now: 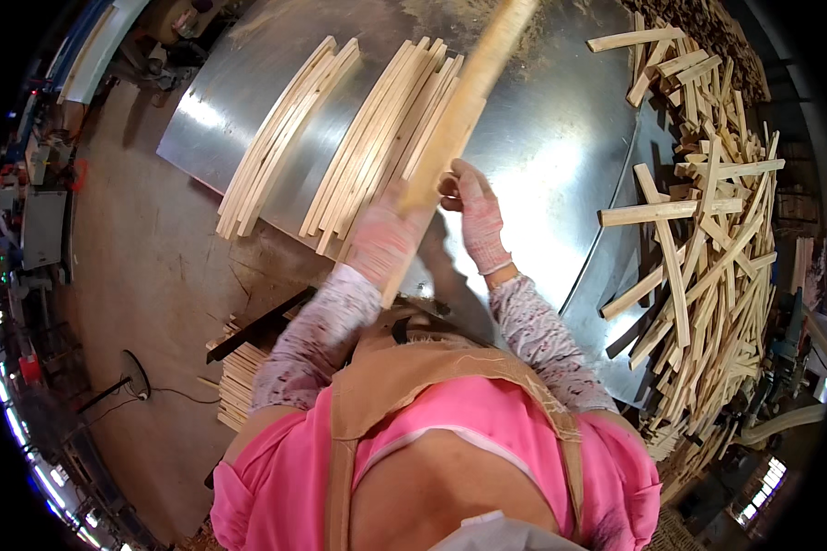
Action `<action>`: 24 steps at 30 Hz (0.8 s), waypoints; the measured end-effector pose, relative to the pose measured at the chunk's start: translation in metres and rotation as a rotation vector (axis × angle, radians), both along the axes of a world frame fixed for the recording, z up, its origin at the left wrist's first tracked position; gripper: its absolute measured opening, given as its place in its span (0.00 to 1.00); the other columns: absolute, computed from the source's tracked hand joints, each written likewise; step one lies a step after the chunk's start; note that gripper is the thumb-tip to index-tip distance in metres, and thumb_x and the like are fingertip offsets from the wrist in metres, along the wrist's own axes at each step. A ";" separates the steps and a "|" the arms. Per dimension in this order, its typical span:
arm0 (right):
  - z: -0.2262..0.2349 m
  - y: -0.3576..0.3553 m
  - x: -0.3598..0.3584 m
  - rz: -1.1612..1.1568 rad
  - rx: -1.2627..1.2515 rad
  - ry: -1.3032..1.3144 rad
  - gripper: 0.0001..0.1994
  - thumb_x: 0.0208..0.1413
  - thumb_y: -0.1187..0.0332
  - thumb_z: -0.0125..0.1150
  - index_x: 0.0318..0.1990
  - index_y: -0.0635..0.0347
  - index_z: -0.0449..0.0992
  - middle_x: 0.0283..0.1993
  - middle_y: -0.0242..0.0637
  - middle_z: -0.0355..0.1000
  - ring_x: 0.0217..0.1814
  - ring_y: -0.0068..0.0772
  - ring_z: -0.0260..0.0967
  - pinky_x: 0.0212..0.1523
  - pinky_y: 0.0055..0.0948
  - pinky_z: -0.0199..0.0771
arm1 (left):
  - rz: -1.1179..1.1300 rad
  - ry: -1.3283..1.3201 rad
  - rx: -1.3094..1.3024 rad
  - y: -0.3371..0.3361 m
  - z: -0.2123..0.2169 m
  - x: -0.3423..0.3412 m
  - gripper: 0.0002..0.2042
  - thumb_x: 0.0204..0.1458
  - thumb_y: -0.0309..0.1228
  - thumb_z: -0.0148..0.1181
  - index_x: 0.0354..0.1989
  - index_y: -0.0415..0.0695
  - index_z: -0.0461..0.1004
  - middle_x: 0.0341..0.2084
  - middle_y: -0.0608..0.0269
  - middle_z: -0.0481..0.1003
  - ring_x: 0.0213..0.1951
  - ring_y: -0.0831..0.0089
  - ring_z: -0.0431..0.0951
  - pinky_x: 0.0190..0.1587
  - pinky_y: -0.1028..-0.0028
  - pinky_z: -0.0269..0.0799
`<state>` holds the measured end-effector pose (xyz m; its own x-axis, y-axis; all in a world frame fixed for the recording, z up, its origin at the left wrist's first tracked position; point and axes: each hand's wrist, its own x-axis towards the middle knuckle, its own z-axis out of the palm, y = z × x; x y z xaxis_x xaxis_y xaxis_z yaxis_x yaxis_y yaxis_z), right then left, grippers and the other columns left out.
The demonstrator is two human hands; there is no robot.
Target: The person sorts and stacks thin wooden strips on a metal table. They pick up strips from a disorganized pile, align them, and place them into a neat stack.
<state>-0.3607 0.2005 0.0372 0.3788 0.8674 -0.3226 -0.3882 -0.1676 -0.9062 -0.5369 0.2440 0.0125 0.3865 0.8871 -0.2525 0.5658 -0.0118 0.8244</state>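
Observation:
A long pale wooden strip, blurred by motion, slants from my waist toward the far edge of the metal table. My left hand, in a pinkish work glove, is closed around its near part. Just right of the strip is my right hand, gloved with bare fingertips. Its fingers are loosely bent with a gap between them, close to the strip's edge; whether they touch it is hard to see. Left of the strip lies a row of wooden strips, side by side, partly covered by the left hand and the held strip.
The shiny metal table carries another row of strips farther left. A big tangled heap of wooden pieces rises along the right. Stacked strips sit low at the left, near a dark bar. A cable crosses the floor.

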 end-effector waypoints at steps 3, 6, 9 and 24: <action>-0.042 -0.029 0.056 -0.227 -0.067 -0.179 0.24 0.72 0.55 0.61 0.67 0.61 0.75 0.45 0.33 0.78 0.40 0.26 0.75 0.40 0.28 0.80 | 0.014 0.565 0.261 0.086 0.003 -0.080 0.24 0.65 0.46 0.66 0.62 0.41 0.76 0.54 0.48 0.79 0.56 0.58 0.81 0.60 0.64 0.78; -0.105 -0.093 0.181 -0.480 -0.322 -0.667 0.30 0.67 0.53 0.65 0.67 0.67 0.72 0.53 0.48 0.77 0.54 0.41 0.75 0.55 0.32 0.76 | -0.025 1.038 0.612 0.139 -0.049 -0.181 0.22 0.66 0.48 0.62 0.62 0.48 0.77 0.54 0.55 0.81 0.58 0.64 0.80 0.63 0.64 0.76; -0.109 -0.123 0.270 -0.858 -0.603 -0.635 0.40 0.61 0.46 0.69 0.66 0.77 0.69 0.59 0.59 0.76 0.61 0.51 0.76 0.61 0.37 0.74 | 0.069 1.177 0.628 0.148 -0.078 -0.226 0.31 0.63 0.47 0.65 0.72 0.48 0.70 0.60 0.55 0.79 0.68 0.60 0.73 0.73 0.64 0.64; -0.080 -0.092 0.130 -0.621 -0.483 -0.669 0.24 0.68 0.59 0.66 0.59 0.71 0.72 0.49 0.44 0.77 0.48 0.33 0.76 0.50 0.32 0.77 | -0.700 0.875 0.433 -0.007 -0.041 -0.017 0.45 0.57 0.63 0.55 0.80 0.51 0.59 0.80 0.48 0.52 0.82 0.50 0.44 0.80 0.42 0.32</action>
<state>-0.2303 0.1086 -0.0426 0.9459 0.2912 -0.1433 0.0280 -0.5131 -0.8578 -0.5536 0.2367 -0.0280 0.6650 0.6290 -0.4026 0.6919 -0.7219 0.0152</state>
